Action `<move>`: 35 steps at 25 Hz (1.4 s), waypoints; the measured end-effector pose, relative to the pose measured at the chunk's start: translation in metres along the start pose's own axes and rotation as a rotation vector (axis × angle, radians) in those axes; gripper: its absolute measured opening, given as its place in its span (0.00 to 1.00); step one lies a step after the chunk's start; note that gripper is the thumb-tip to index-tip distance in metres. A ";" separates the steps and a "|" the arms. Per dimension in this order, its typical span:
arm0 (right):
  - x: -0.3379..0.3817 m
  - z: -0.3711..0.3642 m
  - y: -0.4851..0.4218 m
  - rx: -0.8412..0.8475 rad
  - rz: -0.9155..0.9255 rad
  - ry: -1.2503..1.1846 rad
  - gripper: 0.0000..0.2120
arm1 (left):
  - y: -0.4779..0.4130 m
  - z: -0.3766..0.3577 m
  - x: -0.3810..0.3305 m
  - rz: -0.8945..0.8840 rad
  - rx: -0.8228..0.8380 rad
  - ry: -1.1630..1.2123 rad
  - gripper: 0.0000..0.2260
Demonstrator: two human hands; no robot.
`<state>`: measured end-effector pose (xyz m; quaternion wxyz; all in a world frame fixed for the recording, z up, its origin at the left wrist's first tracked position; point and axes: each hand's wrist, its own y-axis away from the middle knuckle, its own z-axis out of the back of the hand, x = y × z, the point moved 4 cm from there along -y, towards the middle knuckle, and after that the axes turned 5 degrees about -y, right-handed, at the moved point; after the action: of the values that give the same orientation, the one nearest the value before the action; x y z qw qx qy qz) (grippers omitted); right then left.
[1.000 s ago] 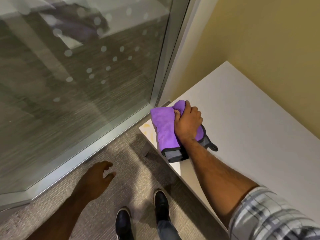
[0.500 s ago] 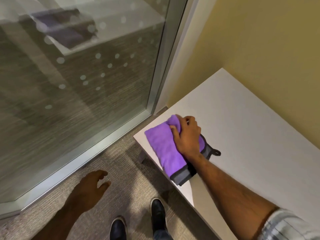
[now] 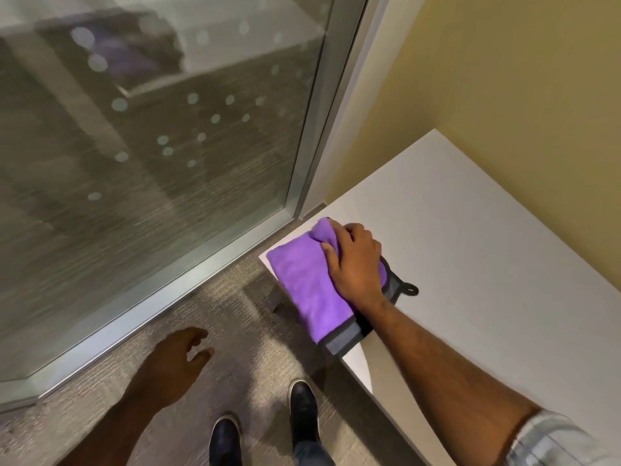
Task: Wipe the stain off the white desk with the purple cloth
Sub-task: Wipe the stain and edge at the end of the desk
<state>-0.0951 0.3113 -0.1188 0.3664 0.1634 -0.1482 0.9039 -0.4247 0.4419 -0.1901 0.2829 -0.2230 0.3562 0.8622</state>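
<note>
The purple cloth (image 3: 307, 286), folded and edged in grey with a small dark loop, lies over the near left corner of the white desk (image 3: 487, 250). My right hand (image 3: 357, 264) presses down on the cloth's right part, fingers gripping a bunched fold. The cloth reaches the desk's corner and front edge. No stain shows; that corner is hidden under the cloth. My left hand (image 3: 174, 361) hangs low over the carpet, left of the desk, fingers loosely apart and holding nothing.
A glass wall with a metal frame (image 3: 312, 136) stands just left of the desk. A yellow wall (image 3: 504, 79) runs along the desk's far side. My two dark shoes (image 3: 265, 428) stand on grey carpet by the desk's front edge.
My right hand has slid the cloth toward the desk's near left corner, covering the yellowish mark seen there a second ago. The left hand has barely moved.
</note>
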 end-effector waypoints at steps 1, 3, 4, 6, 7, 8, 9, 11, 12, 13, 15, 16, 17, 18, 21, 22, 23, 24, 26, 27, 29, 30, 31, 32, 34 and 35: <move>-0.016 0.007 0.000 -0.026 -0.102 -0.011 0.23 | 0.000 0.001 -0.001 0.002 -0.001 -0.005 0.17; -0.034 0.014 -0.011 -0.090 -0.255 -0.023 0.23 | 0.002 0.001 0.000 0.017 -0.005 0.013 0.17; -0.034 0.014 -0.020 -0.117 -0.291 -0.020 0.23 | 0.004 0.000 0.000 0.021 -0.006 0.022 0.17; -0.023 0.008 -0.041 -0.137 -0.306 -0.023 0.21 | 0.009 -0.002 0.001 0.022 0.004 0.022 0.17; -0.013 0.005 -0.051 -0.136 -0.295 -0.027 0.20 | 0.011 -0.002 0.001 0.020 0.010 0.014 0.17; -0.003 0.002 -0.059 -0.129 -0.277 -0.033 0.20 | 0.012 -0.003 0.003 0.018 0.015 -0.003 0.17; 0.006 -0.002 -0.065 -0.112 -0.245 -0.035 0.20 | 0.012 -0.004 0.005 0.019 0.017 -0.019 0.17; 0.027 -0.012 -0.062 -0.043 -0.119 -0.036 0.20 | 0.013 -0.005 0.008 0.030 0.020 -0.024 0.17; 0.035 -0.015 -0.053 -0.007 -0.035 -0.038 0.20 | 0.014 -0.006 0.008 0.035 0.023 -0.023 0.17; 0.039 -0.016 -0.040 0.013 0.042 -0.047 0.20 | 0.014 -0.007 0.008 0.037 0.030 -0.021 0.17; 0.027 -0.009 -0.016 0.011 0.112 -0.061 0.19 | 0.011 -0.007 0.006 0.033 0.039 -0.014 0.17; 0.013 -0.002 -0.007 -0.006 0.082 -0.058 0.19 | 0.009 -0.005 0.004 0.026 0.036 -0.008 0.17; -0.004 0.006 -0.002 -0.035 0.013 -0.053 0.19 | 0.006 -0.003 0.002 0.018 0.031 -0.002 0.18; -0.020 0.014 -0.002 -0.074 -0.076 -0.048 0.19 | 0.003 0.000 0.000 0.007 0.027 0.001 0.18; -0.047 0.026 -0.032 -0.171 -0.261 -0.038 0.19 | -0.003 0.005 -0.001 -0.009 0.002 0.009 0.18; -0.047 0.025 -0.047 -0.166 -0.288 -0.037 0.19 | -0.003 0.006 0.000 -0.006 -0.005 0.014 0.18; -0.044 0.022 -0.062 -0.144 -0.306 -0.029 0.19 | -0.004 0.006 0.002 -0.004 -0.009 0.019 0.18; -0.038 0.017 -0.075 -0.114 -0.306 -0.017 0.20 | -0.004 0.006 0.004 -0.004 -0.010 0.021 0.18; -0.019 0.005 -0.087 -0.044 -0.242 0.009 0.24 | -0.004 0.000 0.010 0.000 -0.004 0.012 0.18; -0.005 0.000 -0.085 -0.003 -0.173 0.019 0.27 | -0.003 -0.003 0.012 0.008 -0.001 -0.003 0.19; 0.021 -0.009 -0.067 0.085 0.002 0.024 0.36 | -0.001 -0.009 0.012 0.018 0.002 -0.047 0.22; 0.031 -0.011 -0.054 0.114 0.088 0.018 0.39 | 0.000 -0.011 0.011 0.007 -0.006 -0.082 0.24; 0.037 -0.011 -0.038 0.131 0.157 0.007 0.40 | 0.000 -0.012 0.007 -0.015 -0.017 -0.127 0.25; 0.040 -0.010 -0.023 0.136 0.200 -0.013 0.39 | 0.000 -0.012 0.003 -0.040 -0.030 -0.174 0.27; 0.037 -0.005 0.008 0.122 0.214 -0.058 0.33 | 0.000 -0.011 -0.004 -0.082 -0.051 -0.274 0.30; 0.030 0.000 0.021 0.101 0.202 -0.063 0.29 | 0.001 -0.010 -0.007 -0.096 -0.059 -0.324 0.32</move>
<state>-0.1308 0.3156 -0.1100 0.2599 0.1945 -0.1295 0.9369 -0.4182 0.4317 -0.1921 0.3709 -0.1061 0.2695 0.8823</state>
